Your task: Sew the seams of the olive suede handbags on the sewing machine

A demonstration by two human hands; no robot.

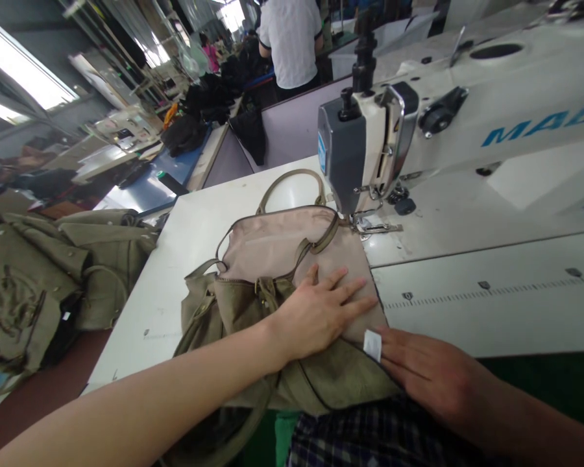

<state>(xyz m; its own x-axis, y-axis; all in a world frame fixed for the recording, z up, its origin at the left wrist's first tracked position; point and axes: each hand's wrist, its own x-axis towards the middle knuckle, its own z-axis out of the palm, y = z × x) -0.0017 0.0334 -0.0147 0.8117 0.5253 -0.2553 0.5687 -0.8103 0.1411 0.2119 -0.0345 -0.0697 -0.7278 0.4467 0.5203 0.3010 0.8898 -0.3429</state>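
Beside the sewing machine, I lay my splayed left hand on the lining of the olive bag atop the white table, handle attached but outer edge apparently unsewn, my right hand at the label, grip unclear from here.

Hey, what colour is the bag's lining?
Pale pinkish beige; the lining shows best in the head view.
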